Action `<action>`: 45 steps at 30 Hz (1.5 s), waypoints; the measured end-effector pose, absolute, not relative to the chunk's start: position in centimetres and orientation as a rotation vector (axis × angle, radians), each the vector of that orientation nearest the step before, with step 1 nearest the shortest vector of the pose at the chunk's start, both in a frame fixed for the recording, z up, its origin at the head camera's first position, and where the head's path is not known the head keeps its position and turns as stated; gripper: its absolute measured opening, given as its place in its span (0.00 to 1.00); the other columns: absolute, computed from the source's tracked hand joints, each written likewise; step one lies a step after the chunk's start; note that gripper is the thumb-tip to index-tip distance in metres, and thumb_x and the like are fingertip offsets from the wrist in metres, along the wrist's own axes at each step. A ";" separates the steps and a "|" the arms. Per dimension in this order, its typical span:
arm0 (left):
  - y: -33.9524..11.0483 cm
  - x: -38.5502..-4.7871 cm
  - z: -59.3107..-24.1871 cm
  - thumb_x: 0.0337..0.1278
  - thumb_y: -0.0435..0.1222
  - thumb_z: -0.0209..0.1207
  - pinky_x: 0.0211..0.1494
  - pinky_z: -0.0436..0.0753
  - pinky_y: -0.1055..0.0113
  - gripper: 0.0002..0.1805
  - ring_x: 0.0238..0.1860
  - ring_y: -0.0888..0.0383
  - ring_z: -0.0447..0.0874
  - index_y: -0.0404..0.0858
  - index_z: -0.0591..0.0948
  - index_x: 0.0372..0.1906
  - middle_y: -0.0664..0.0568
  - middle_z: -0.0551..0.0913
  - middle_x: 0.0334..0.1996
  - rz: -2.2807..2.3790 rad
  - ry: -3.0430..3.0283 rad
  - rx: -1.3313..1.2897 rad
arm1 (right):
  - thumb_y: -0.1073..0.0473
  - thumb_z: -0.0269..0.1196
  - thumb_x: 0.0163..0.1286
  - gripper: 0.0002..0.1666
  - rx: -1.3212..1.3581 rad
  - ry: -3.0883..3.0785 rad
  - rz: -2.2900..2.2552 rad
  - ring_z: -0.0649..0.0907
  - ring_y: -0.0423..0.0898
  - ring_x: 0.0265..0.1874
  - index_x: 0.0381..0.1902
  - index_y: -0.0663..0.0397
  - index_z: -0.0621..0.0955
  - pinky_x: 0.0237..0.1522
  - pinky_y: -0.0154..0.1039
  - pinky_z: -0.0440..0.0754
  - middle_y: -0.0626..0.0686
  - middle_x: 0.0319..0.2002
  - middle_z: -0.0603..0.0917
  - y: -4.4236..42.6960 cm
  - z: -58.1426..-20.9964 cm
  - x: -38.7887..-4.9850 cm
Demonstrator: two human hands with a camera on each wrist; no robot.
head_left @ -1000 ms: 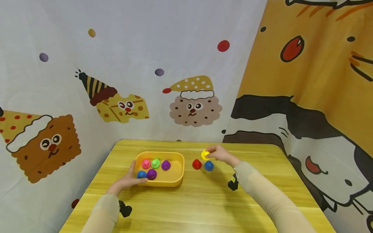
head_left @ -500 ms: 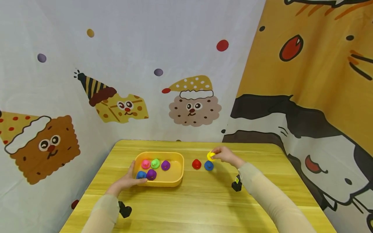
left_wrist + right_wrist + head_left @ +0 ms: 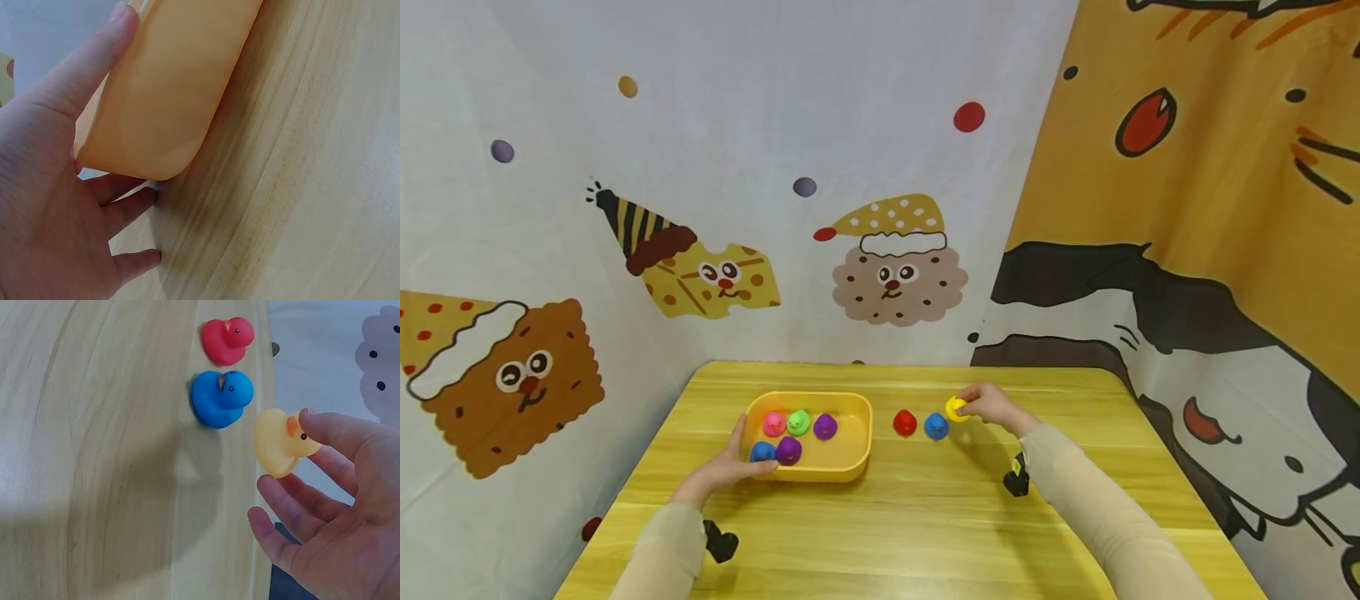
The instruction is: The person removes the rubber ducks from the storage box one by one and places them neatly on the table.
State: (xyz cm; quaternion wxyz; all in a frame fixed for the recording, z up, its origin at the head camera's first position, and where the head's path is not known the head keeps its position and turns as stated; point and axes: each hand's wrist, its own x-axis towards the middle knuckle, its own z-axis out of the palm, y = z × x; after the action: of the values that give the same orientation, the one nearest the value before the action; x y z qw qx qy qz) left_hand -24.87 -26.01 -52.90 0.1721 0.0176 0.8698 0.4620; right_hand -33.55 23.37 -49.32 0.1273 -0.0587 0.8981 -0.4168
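Note:
In the head view, my right hand (image 3: pixel 992 406) pinches a yellow rubber duck (image 3: pixel 956 409) by its head between thumb and fingers. A blue duck (image 3: pixel 936 426) sits on the table just left of it, with a red duck (image 3: pixel 905 422) beyond; the right wrist view shows both facing up on the wood. My left hand (image 3: pixel 724 469) rests against the left near corner of a yellow-orange plastic tray (image 3: pixel 867 454), its thumb along the near rim and its fingers spread, fairly straight, at the left end. Inside are a pink duck (image 3: pixel 774 423), a green duck (image 3: pixel 798 422), a blue one and two purple ones.
A wooden table (image 3: pixel 880 533) carries everything, its far edge meeting a printed cloth backdrop (image 3: pixel 805 83). Black wrist-worn devices (image 3: pixel 721 542) hang below both forearms.
My right hand has moved rightward and slightly down with the yellow duck, from above the blue duck to its right side. My left hand and the tray have stayed in place.

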 end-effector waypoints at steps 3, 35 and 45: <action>-26.0 -24.9 -52.9 0.54 0.49 0.68 0.68 0.42 0.34 0.68 0.71 0.26 0.35 0.37 0.22 0.73 0.27 0.29 0.73 1.311 2.459 0.031 | 0.61 0.66 0.64 0.23 -0.166 2.619 -1.210 0.80 0.50 0.37 0.55 0.68 0.79 0.29 0.39 0.75 0.58 0.47 0.83 23.7 -49.7 -33.5; -26.2 -25.0 -53.2 0.54 0.52 0.67 0.68 0.44 0.33 0.68 0.71 0.26 0.37 0.38 0.22 0.73 0.28 0.29 0.73 1.254 2.479 0.016 | 0.65 0.66 0.62 0.21 -0.123 2.612 -1.209 0.81 0.53 0.35 0.52 0.71 0.80 0.36 0.47 0.82 0.58 0.42 0.84 25.6 -53.2 -33.0; -26.2 -25.1 -53.1 0.51 0.51 0.69 0.68 0.42 0.35 0.70 0.71 0.27 0.35 0.39 0.22 0.73 0.28 0.29 0.73 1.303 2.458 0.031 | 0.66 0.66 0.62 0.22 -0.155 2.626 -1.175 0.81 0.49 0.38 0.52 0.74 0.79 0.44 0.47 0.82 0.62 0.45 0.83 25.4 -52.6 -32.6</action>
State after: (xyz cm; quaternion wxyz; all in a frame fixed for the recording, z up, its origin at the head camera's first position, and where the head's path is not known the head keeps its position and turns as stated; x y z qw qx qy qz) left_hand -25.10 -26.24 -53.13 0.1786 0.0108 0.8693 0.4608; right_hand -32.57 25.42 -52.65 0.1301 -0.0532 0.9038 -0.4043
